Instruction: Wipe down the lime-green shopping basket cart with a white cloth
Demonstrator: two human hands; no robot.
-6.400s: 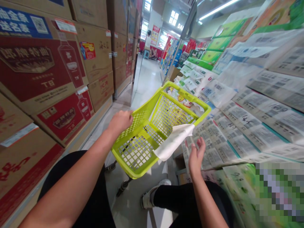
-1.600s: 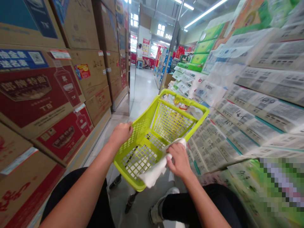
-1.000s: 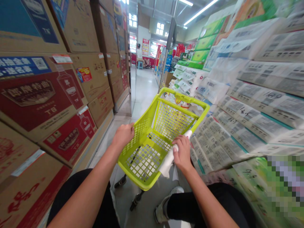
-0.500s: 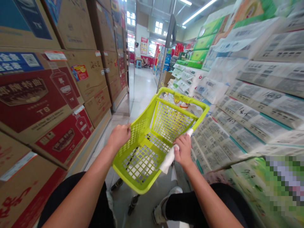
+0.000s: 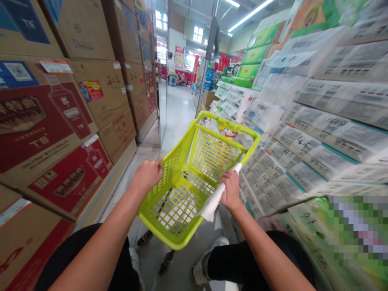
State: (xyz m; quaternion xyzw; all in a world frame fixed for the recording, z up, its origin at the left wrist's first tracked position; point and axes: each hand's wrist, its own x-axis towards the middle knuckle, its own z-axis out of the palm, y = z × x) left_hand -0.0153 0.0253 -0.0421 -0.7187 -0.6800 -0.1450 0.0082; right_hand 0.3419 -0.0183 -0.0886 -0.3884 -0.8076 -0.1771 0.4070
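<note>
A lime-green plastic shopping basket (image 5: 178, 229) with lattice walls stands tilted in front of me on dark legs. My left hand (image 5: 148, 174) is closed on the basket's left rim. On the opposite rim, my right hand (image 5: 230, 189) grips a white cloth or wipe (image 5: 209, 207) that is draped over the edge. Part of the cloth hangs toward the near corner. The fingertips of both hands are partly hidden. Inside, the basket shows only its bare grid floor.
Stacked cardboard cartons (image 5: 39, 133) line the left side. Packs of tissue paper (image 5: 327, 121) are piled on the right. A metal post (image 5: 209, 60) and a glass panel edge (image 5: 163, 81) stand ahead, beside the tiled aisle (image 5: 180, 101). My legs and shoes are below.
The whole view has shifted slightly, so basket, hands and cartons appear a little farther left. My right hand has turned slightly on the cloth; both hands keep their holds.
</note>
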